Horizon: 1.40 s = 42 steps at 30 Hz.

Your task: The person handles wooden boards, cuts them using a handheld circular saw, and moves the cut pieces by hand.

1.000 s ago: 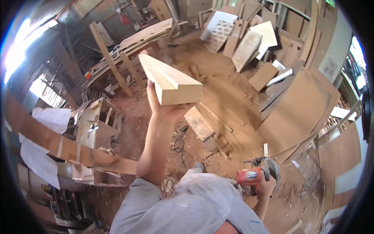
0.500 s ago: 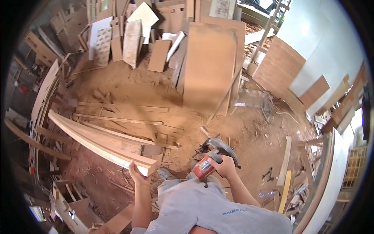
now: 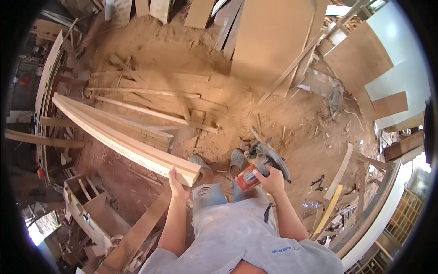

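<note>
Change: the head view is tipping further down since the earlier frame; the beam's near end is sitting higher in the picture, and both shoes (image 3: pixel 237 160) are now showing.
Left hand (image 3: pixel 179 183): closing its grip on the near end of the long pale beam (image 3: pixel 123 148), thumb lying along the side facing the person, palm supporting from below.
Beam: running from the left hand toward the upper left of the view, a stepped edge showing along its length; staying well apart from the saw.
Right hand (image 3: pixel 272 179): gripping the handle of the red circular saw (image 3: pixel 248 179), fingers wrapping around it.
Saw: hanging in front of the person's body, right of the beam; blade guard (image 3: pixel 276 160) facing away from the person. Whether the trigger is being pressed, cannot tell.
Floor (image 3: pixel 296 130): dusty, holding wood strips (image 3: pixel 146 109) beyond the beam and a yellow strip (image 3: pixel 329 209) off to the right.
Brown panel (image 3: pixel 276 39): standing at the far side of the floor, a thin batten (image 3: pixel 292 68) slanting across its right part.
Open wooden box (image 3: pixel 102 214): sitting at lower left, left of the left forearm.
</note>
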Available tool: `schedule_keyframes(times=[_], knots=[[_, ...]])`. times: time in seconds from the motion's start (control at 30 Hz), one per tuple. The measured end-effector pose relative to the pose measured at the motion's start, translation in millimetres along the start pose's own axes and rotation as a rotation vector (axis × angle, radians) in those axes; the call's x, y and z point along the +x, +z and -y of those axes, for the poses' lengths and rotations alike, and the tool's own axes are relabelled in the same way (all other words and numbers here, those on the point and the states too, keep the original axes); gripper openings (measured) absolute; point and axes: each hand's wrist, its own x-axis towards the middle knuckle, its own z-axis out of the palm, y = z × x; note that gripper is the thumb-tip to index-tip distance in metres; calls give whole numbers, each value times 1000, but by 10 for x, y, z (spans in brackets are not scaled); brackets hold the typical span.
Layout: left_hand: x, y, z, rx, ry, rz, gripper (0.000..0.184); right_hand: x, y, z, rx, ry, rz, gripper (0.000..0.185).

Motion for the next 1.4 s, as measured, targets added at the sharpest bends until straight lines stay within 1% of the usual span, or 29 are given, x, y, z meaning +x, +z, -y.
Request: schedule_keyframes(times=[0.07, 0.1, 0.13, 0.23, 0.27, 0.3, 0.37, 0.4, 0.43, 0.57, 0.6, 0.63, 0.7, 0.73, 0.77, 0.87, 0.97, 1.0, 1.03, 1.1, 1.17, 1.23, 1.27, 1.3, 1.33, 1.37, 1.4], knots=[[-75, 90, -94, 197, 119, -110, 64, 295, 273, -65, -24, -44, 8, 48], [-73, 113, -144, 298, 172, -162, 64, 470, 464, -95, -28, -30, 33, 49], [-29, 113, -190, 317, 243, -166, 59, 668, 652, -119, -32, -16, 58, 50], [55, 259, -137, 411, 345, -318, 53, 1348, 1366, -350, -30, 17, 101, 56], [81, 207, -95, 415, 397, -299, 50, 1580, 1600, -457, -5, 28, 128, 58], [66, 246, -70, 432, 406, -307, 50, 1832, 1813, -581, 21, 38, 152, 61], [36, 359, -88, 463, 423, -319, 52, 2347, 2349, -888, -2, 37, 175, 66], [48, 361, -66, 478, 444, -338, 53, 2589, 2567, -980, -38, 69, 215, 70], [48, 352, -52, 494, 470, -356, 54, 2812, 2786, -1100, -37, 69, 238, 70], [60, 383, -38, 576, 490, -424, 61, 3565, 3599, -1617, -176, 19, 226, 62], [68, 357, -36, 586, 486, -440, 68, 3676, 3732, -1700, -179, 16, 203, 59], [59, 341, -48, 608, 479, -448, 70, 3791, 3828, -1783, -224, 38, 233, 59], [45, 339, -66, 644, 463, -467, 75, 3960, 4039, -1978, -351, 26, 173, 61], [52, 366, -75, 642, 447, -488, 81, 4018, 4051, -2020, -369, 74, 217, 61], [48, 386, -74, 635, 448, -494, 82, 4042, 4012, -2044, -389, 123, 261, 61], [93, 412, -72, 614, 459, -490, 84, 3947, 3920, -2133, -278, 15, 173, 48], [49, 435, -102, 597, 448, -473, 84, 4088, 4533, -3026, 24, 209, 238, 32], [52, 407, -103, 584, 438, -467, 83, 3839, 4108, -2383, -195, 93, 231, 22], [41, 375, -103, 567, 434, -461, 82, 3737, 4032, -2106, -212, 45, 245, 21], [29, 297, -87, 515, 451, -421, 74, 3563, 3857, -1747, -245, -58, 272, 21], [28, 263, -122, 487, 451, -368, 65, 3371, 3786, -1522, -64, -45, 348, 26], [47, 239, -106, 460, 439, -382, 55, 2970, 3364, -911, 69, -90, 371, 27], [72, 233, -101, 486, 467, -379, 49, 2758, 3112, -565, 136, -107, 388, 30], [75, 238, -92, 389, 455, -352, 44, 2552, 2862, -248, 179, -134, 402, 30], [64, 190, -93, 407, 462, -297, 47, 2303, 2594, 27, 216, -152, 420, 30], [38, 258, -158, 491, 472, -295, 46, 2158, 2415, 222, 254, -177, 431, 30], [74, 259, -131, 443, 521, -289, 46, 2037, 2305, 337, 357, -163, 463, 32]])
